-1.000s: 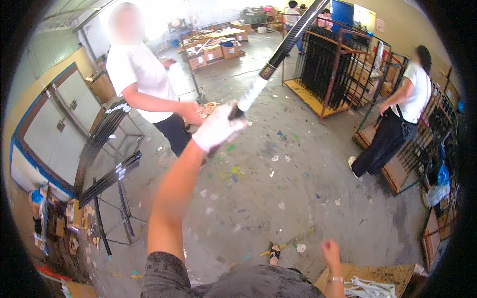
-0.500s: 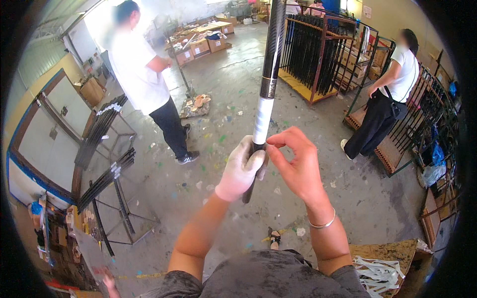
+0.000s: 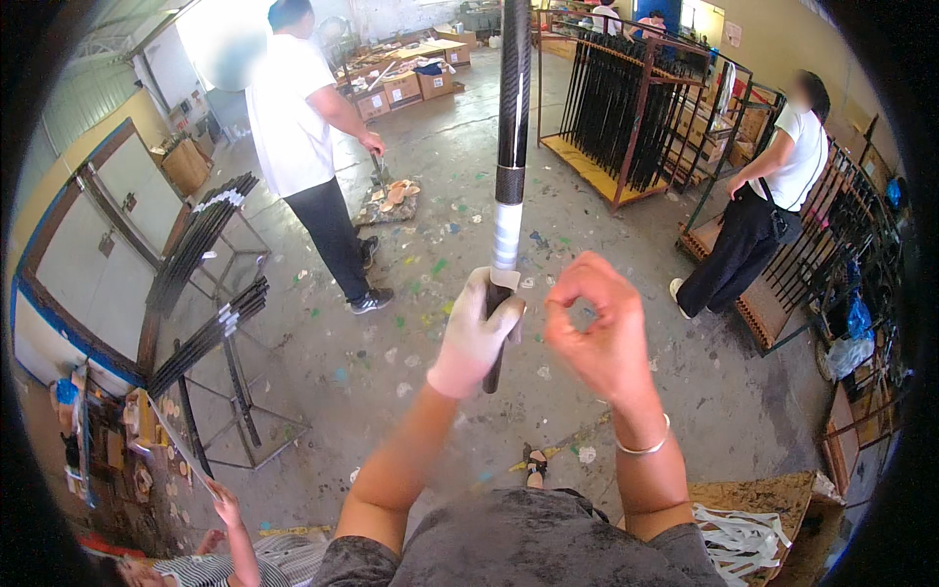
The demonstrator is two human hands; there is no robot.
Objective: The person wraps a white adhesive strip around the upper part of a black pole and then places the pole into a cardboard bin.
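A black carbon-patterned pole (image 3: 514, 108) stands nearly upright in front of me, its lower end below my grip. My left hand (image 3: 468, 338), in a whitish glove, is closed round its lower part. Just above that hand, a band of white tape (image 3: 506, 235) wraps the pole. A pale loose flap (image 3: 506, 279) sticks out at the tape's lower edge, over my gloved fingers. My right hand (image 3: 602, 328), bare with a bangle at the wrist, is held to the right, apart from the pole. Its thumb and forefinger meet in a ring; anything between the tips cannot be made out.
Black poles lie on a metal stand (image 3: 249, 391) at left. A tall rack (image 3: 641, 127) of dark rods stands far right. One person (image 3: 298, 117) stands ahead left, another (image 3: 782, 166) at right; a striped-sleeved person (image 3: 210, 563) is lower left. White strips (image 3: 738, 538) lie near lower right.
My right hand has drawn away from the pole to the right. The pale flap now shows below the tape. The person ahead left has lowered an arm; someone has come into view at lower left.
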